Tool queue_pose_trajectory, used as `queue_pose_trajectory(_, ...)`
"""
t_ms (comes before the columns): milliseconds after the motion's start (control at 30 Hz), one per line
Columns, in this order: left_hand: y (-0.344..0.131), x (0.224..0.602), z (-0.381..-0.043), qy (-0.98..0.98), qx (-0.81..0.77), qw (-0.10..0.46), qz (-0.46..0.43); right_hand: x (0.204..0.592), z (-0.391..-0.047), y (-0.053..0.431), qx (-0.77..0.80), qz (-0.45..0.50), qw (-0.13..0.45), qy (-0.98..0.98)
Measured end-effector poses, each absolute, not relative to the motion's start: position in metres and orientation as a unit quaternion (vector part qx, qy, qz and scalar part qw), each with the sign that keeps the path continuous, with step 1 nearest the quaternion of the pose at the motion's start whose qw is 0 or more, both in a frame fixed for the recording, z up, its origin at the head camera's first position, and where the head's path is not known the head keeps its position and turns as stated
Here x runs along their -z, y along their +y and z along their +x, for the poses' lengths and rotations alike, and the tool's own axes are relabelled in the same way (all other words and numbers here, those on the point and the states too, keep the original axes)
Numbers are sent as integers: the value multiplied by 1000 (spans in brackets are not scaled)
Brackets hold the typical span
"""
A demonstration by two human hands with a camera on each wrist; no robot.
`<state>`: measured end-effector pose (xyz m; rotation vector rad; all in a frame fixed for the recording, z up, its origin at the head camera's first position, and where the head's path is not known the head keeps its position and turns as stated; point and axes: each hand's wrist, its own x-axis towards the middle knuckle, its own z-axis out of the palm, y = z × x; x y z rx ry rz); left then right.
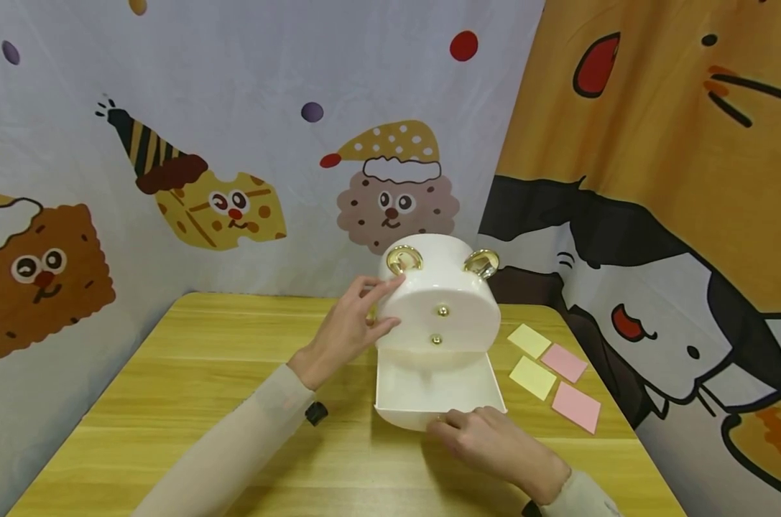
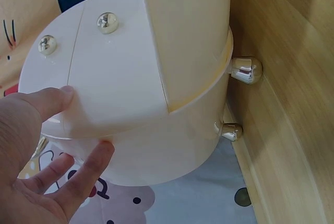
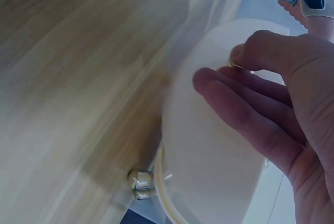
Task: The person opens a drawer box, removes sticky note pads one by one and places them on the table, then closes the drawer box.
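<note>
A cream round box (image 1: 445, 298) with gold ears (image 1: 404, 258) stands on the wooden table (image 1: 190, 373). Its lower drawer (image 1: 435, 388) is pulled out toward me. My left hand (image 1: 384, 305) braces the box's left side, thumb on the front face and fingers straight along the rim; the left wrist view shows this left hand (image 2: 83, 122) against the box (image 2: 120, 62) below two gold knobs (image 2: 107, 22). At the drawer's front, my right hand (image 1: 438, 425) pinches a small gold knob. In the right wrist view, the right hand (image 3: 222, 67) covers the drawer front (image 3: 209, 166).
Several yellow and pink sticky notes (image 1: 555, 377) lie on the table right of the box. Cartoon-printed cloth walls (image 1: 235, 143) close in the back and right sides. The box stands on gold feet (image 2: 245, 70).
</note>
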<state>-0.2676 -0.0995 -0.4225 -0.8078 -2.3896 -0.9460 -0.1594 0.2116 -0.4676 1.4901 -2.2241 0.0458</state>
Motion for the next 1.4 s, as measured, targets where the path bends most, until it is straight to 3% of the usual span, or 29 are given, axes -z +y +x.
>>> queue_pose_trajectory(800,-100,424,-268,-865,347,219,-290,485,-179,212,-33,508,294,-809)
queue_pose_trajectory(1400,-100,422,-268,-872,334,215,-287,489,-200,209,-47,489,276,-826)
